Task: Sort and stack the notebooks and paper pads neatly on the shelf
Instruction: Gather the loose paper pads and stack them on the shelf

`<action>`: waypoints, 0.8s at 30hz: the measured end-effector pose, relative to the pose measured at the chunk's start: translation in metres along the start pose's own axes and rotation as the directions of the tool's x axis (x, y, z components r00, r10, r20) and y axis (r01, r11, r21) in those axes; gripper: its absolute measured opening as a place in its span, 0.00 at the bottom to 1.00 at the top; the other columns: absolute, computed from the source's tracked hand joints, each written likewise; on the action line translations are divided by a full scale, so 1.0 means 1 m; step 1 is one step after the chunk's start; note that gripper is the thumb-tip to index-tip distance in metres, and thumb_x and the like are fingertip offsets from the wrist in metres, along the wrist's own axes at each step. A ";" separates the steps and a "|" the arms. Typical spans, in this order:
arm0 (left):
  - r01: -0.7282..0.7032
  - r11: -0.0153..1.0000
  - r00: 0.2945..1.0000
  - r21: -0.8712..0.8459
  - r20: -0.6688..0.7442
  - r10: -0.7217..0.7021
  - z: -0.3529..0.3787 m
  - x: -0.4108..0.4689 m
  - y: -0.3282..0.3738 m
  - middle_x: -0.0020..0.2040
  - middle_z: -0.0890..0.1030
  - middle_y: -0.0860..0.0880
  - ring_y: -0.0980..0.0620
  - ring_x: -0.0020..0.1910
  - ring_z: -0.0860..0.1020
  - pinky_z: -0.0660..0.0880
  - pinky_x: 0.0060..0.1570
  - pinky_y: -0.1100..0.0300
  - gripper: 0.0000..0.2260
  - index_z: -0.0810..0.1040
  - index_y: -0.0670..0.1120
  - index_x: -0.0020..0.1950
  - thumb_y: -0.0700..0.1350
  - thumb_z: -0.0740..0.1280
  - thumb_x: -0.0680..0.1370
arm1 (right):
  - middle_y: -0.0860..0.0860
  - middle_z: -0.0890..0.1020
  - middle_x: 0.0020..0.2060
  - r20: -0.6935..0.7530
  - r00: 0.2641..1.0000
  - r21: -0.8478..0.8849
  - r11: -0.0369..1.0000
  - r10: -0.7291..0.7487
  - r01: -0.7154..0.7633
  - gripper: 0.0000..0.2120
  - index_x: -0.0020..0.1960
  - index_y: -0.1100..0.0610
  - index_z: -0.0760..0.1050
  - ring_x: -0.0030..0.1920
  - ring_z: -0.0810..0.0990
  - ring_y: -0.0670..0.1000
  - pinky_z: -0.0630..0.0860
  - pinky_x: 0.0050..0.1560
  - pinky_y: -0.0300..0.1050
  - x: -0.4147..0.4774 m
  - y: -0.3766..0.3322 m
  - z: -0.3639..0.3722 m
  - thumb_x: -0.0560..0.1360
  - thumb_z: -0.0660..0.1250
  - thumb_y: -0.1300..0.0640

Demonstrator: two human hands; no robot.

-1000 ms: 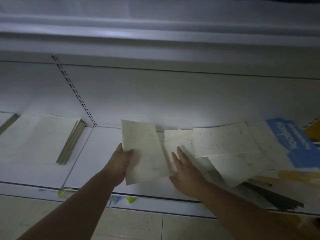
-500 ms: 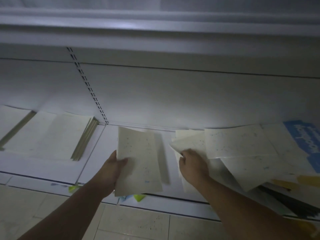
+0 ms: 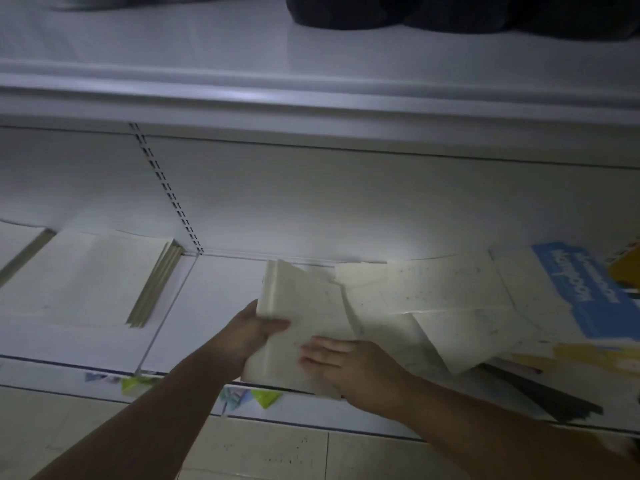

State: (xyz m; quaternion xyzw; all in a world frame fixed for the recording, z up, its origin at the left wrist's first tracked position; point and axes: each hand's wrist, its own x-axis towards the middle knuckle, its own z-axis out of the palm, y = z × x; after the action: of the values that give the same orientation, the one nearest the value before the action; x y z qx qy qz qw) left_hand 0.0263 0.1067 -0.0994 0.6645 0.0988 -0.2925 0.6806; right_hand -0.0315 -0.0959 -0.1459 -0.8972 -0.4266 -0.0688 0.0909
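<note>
The lower shelf is seen to hold three groups of stationery. Beyond and to the left of the left hand, in the neighbouring bay, a squared-up stack of cream pads is laid flat. To the right of the right hand, a loose heap of cream pads is spread at odd angles. A blue notebook is partly covered at the heap's far side, and dark covers are seen beneath.

Between the two hands a cream pad is held tilted, its near end reaching the shelf's front lip. Its left edge is gripped by the left hand, the thumb being curled over the top and the fingers hidden below. The right hand is laid on the pad's near right corner, fingers fairly straight and flat on the cover; whether anything is pinched by its thumb cannot be told. Green labels are fixed to the shelf front, close beside the left forearm.
</note>
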 end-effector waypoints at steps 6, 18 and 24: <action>-0.042 0.998 0.996 -0.054 -0.077 0.037 -0.019 -0.007 -0.003 0.51 0.80 0.40 0.42 0.46 0.79 0.76 0.38 0.52 0.22 0.73 0.45 0.61 0.41 0.69 0.67 | 0.50 0.66 0.73 0.026 0.659 0.388 0.600 0.752 -0.700 0.28 0.73 0.54 0.64 0.73 0.63 0.48 0.62 0.72 0.45 -0.010 0.027 0.010 0.80 0.49 0.40; -0.002 0.994 0.980 -0.114 -0.199 -0.021 -0.049 -0.016 -0.008 0.47 0.78 0.39 0.39 0.43 0.76 0.74 0.38 0.51 0.19 0.76 0.51 0.53 0.47 0.65 0.62 | 0.58 0.59 0.73 0.332 0.406 -0.130 0.467 0.852 -0.874 0.33 0.71 0.55 0.62 0.73 0.58 0.58 0.66 0.67 0.58 0.009 0.029 0.047 0.73 0.64 0.39; -0.009 0.992 0.980 -0.127 -0.200 -0.016 -0.040 -0.017 -0.005 0.47 0.77 0.37 0.39 0.42 0.76 0.74 0.37 0.51 0.18 0.75 0.51 0.52 0.48 0.65 0.62 | 0.53 0.73 0.64 0.337 0.505 -0.068 0.556 0.794 -0.829 0.18 0.67 0.54 0.67 0.63 0.73 0.54 0.73 0.61 0.46 0.007 0.028 0.034 0.78 0.61 0.52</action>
State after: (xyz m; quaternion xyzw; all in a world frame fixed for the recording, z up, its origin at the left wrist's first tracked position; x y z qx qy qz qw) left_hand 0.0199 0.1504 -0.0983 0.6455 0.1865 -0.2183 0.7077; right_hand -0.0036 -0.1009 -0.1803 -0.9837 0.0323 0.1546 0.0858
